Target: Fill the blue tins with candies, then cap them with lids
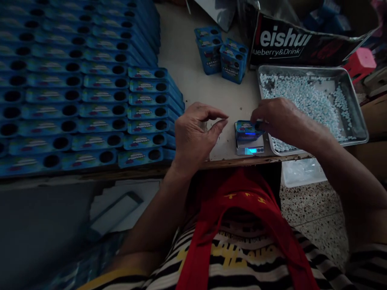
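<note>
A small blue candy box (246,128) printed "Caramelo" rests on a small digital scale (242,150) with a lit blue display, near the table's front edge. My right hand (276,114) reaches in from the right, its curled fingertips at the dark round hole of that box. What the fingers hold, if anything, is hidden. My left hand (199,127) hovers left of the scale, thumb and index tips brought together in a pinch with nothing visible in them. Right of the scale, partly under my right forearm, a metal tray (359,121) holds many small pale-blue and white candies (302,96).
Rows of blue boxes (99,96) with dark holes cover the table's left side. Several similar boxes (231,60) stand behind the scale. A black printed carton (281,44) sits behind the tray, with a pink stool (361,62) beyond. Below lies a clear plastic bag (304,171).
</note>
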Available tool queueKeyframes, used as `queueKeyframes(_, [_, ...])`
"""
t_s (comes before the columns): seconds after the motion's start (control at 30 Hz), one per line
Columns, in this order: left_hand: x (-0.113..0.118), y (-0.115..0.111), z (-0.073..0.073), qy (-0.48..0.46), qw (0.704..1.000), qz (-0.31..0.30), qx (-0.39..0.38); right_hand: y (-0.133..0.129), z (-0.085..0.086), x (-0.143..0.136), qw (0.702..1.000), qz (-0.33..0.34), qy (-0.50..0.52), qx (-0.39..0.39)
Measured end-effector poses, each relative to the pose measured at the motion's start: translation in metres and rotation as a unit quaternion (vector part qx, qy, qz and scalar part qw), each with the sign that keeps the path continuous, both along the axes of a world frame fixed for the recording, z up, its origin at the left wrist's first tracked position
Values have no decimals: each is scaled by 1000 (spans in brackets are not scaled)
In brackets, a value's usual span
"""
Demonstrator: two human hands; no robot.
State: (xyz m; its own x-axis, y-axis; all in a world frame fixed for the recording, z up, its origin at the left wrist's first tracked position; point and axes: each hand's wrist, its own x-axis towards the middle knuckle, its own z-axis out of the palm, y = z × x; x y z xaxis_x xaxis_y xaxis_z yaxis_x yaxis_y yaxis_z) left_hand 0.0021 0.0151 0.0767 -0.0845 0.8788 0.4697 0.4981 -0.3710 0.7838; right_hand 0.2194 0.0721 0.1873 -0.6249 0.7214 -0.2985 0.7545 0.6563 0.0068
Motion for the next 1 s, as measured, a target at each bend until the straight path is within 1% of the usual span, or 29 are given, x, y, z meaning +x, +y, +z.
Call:
queueKeyframes(0.1, [-1, 0, -3, -11, 1000, -16, -3, -2, -7, -1, 999, -13, 46, 12])
queueKeyframes(0.23, [-4, 0, -5, -15, 1000, -19, -13, -2, -12, 7, 993, -48, 106, -8])
queueKeyframes(0.33, [-8, 1, -6, -18, 1000, -11, -22, 9, -9, 36, 981, -103, 161, 30])
queueKeyframes(0.4, [-9, 1, -8, -20, 1000, 0, -23, 20, -12, 65, 972, -158, 160, 70])
queueKeyframes(0.43, [-8, 2, -9, -20, 1000, 4, -23, 25, -18, 80, 969, -186, 143, 74])
queueKeyframes(0.5, [-5, 2, -11, -18, 999, 2, -31, 30, -37, 107, 970, -228, 85, 30])
queueKeyframes(0.57, [0, 3, -12, -12, 999, -9, -43, 29, -67, 124, 973, -226, 39, -20])
queueKeyframes(0.6, [3, 3, -12, -8, 999, -15, -49, 26, -82, 130, 976, -216, 32, -21])
queueKeyframes(0.67, [8, 5, -11, 1, 998, -24, -62, 23, -109, 136, 978, -203, 45, 10])
queueKeyframes(0.7, [10, 6, -10, 4, 998, -26, -63, 24, -118, 139, 976, -207, 57, 26])
queueKeyframes(0.77, [10, 8, -9, 7, 998, -23, -54, 30, -126, 145, 967, -234, 93, 31])
queueKeyframes(0.83, [7, 10, -8, 6, 999, -10, -31, 40, -123, 155, 945, -281, 166, 5])
queueKeyframes(0.87, [4, 10, -8, 5, 1000, -2, -22, 44, -119, 160, 923, -314, 220, -18])
queueKeyframes(0.9, [2, 11, -8, 6, 1000, 7, -19, 48, -115, 165, 893, -347, 282, -48])
queueKeyframes(0.97, [-2, 10, -7, 3, 999, 21, -26, 50, -109, 173, 814, -403, 400, -123])
queueKeyframes(1.0, [-2, 10, -7, -3, 999, 24, -32, 49, -107, 175, 776, -419, 443, -160])
